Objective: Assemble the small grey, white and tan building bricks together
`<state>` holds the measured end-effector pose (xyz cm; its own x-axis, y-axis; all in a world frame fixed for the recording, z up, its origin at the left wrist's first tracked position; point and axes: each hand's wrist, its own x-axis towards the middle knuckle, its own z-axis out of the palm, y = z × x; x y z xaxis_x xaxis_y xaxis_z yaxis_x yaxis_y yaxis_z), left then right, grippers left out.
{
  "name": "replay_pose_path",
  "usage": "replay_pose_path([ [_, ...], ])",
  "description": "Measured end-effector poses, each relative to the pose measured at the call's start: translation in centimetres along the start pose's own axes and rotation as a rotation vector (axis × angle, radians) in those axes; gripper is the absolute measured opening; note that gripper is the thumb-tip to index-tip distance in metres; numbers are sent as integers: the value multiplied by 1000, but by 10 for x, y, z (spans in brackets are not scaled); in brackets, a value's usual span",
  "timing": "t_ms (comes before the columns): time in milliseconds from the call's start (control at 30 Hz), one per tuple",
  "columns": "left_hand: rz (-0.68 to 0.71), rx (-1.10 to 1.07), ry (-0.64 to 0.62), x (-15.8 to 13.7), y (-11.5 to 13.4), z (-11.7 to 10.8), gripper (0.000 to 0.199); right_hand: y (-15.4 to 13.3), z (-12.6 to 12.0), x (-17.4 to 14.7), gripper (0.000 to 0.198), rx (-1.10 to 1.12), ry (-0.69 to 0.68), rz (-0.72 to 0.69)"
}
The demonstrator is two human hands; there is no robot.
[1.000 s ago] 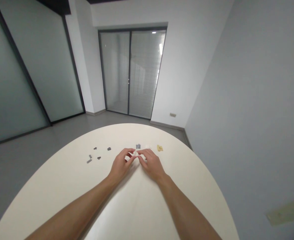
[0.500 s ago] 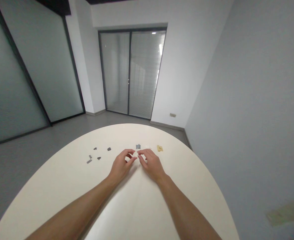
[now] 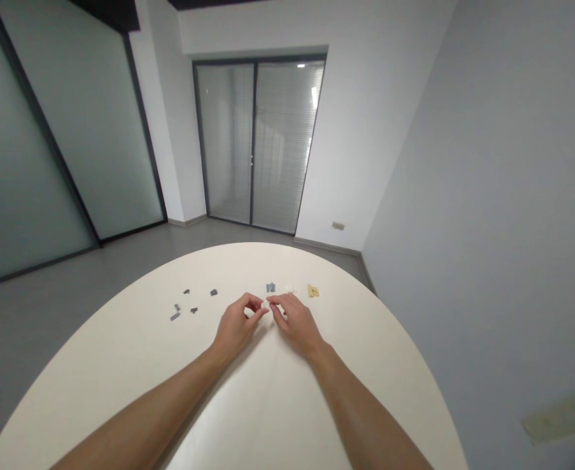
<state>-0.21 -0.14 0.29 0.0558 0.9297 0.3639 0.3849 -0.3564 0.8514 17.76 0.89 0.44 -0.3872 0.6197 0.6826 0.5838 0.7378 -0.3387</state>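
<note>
1. Grey pieces [image 3: 175, 316]: loose on white table [image 3: 252, 405].
2. Left hand [image 3: 235, 324]: thumb and fingers pinched on white piece [image 3: 264, 305], between both hands.
3. Right hand [image 3: 298, 324]: fingertips beside white piece; can't tell if gripping.
4. Yellow pieces [image 3: 311, 292]: just beyond right hand.

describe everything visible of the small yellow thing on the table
The small yellow thing looks matt, perhaps plastic, with an uneven outline and a thin dark mark near its middle; whether it is one piece or several laid close together is too small to tell. It lies low on the white round table, beyond and to the right of the right hand, which does not touch it.
</note>
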Motion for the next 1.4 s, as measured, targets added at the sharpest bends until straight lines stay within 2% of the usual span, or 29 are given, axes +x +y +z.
replay_pose_path([
  [300, 6, -6, 8, 1, -3, -1, 23, -1, 0, -2, 26, 12, -18, 18],
  [1400, 43, 34, -11, 0, -2, 0, 23, -3, -2, 0, 22, -49, -21, 71],
])
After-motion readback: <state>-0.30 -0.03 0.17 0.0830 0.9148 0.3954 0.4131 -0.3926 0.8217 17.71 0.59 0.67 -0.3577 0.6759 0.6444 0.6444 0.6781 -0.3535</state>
